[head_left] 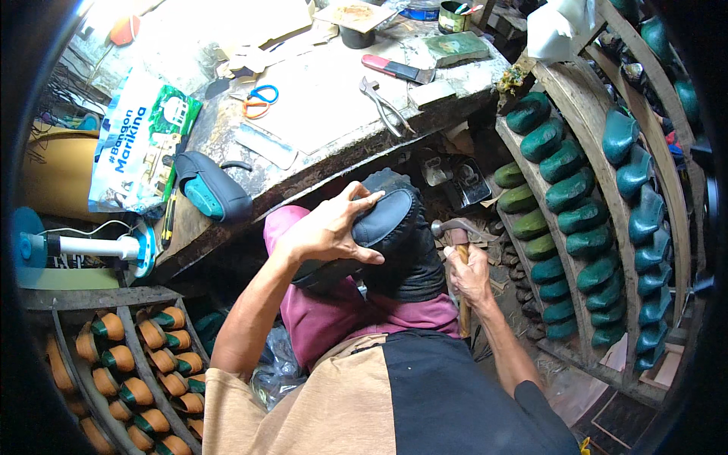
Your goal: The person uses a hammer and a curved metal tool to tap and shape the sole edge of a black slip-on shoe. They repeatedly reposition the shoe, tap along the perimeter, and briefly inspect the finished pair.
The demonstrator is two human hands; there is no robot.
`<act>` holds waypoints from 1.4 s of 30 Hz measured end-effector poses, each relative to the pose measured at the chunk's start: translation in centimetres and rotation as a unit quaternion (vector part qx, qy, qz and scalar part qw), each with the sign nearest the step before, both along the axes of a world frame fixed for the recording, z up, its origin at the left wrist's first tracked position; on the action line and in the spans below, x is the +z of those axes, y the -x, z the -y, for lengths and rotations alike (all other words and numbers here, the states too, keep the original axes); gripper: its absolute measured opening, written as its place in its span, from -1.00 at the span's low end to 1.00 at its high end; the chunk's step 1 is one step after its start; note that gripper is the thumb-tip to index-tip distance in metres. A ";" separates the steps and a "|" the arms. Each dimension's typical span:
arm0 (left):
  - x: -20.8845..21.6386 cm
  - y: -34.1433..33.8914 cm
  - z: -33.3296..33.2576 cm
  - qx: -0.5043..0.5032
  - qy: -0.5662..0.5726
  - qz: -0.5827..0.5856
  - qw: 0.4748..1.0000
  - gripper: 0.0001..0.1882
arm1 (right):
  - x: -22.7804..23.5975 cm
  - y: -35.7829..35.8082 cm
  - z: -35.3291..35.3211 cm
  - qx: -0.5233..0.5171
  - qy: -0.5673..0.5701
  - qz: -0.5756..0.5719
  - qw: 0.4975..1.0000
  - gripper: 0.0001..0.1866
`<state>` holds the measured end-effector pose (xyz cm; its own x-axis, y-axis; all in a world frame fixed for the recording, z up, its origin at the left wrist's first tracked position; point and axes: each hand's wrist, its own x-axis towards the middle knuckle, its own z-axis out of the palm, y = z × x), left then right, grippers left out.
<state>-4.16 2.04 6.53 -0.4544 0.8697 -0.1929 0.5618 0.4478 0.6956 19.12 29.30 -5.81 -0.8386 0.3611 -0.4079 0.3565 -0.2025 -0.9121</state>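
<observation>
My left hand [326,227] grips a dark grey shoe [388,214] over my lap, thumb on one side and fingers on the other. Its rounded toe points up and to the right, and part of the shoe is hidden behind the hand. Black material [406,269] covers my knee beneath it. To the right, my right hand [472,274] is wrapped around the wooden handle of a hammer [459,233]; the hammer's metal head sits above the fist, apart from the shoe. Another dark shoe on a teal last [212,188] rests at the workbench's left edge.
On the workbench [322,125] lie pincers [384,105], scissors [260,101], a red-and-black knife [398,68] and a green block [456,48]. Wooden racks of green shoe lasts [570,189] stand at right. Tan shoes [117,356] fill a rack at lower left. A white lamp [98,246] is at left.
</observation>
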 end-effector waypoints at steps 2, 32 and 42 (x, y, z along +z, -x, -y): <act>-0.3 1.4 0.2 -0.022 0.009 0.021 0.999 0.34 | 1.9 1.2 -0.6 -0.006 -0.066 -0.044 0.997 -0.82; -3.1 -4.1 -1.9 0.236 -0.098 -0.278 0.926 -0.38 | 16.4 10.0 2.7 0.241 -0.437 -0.154 0.853 -0.67; -3.9 -4.5 -2.0 0.268 -0.113 -0.308 0.906 -0.40 | 19.2 10.4 3.4 0.281 -0.574 -0.071 0.766 -0.68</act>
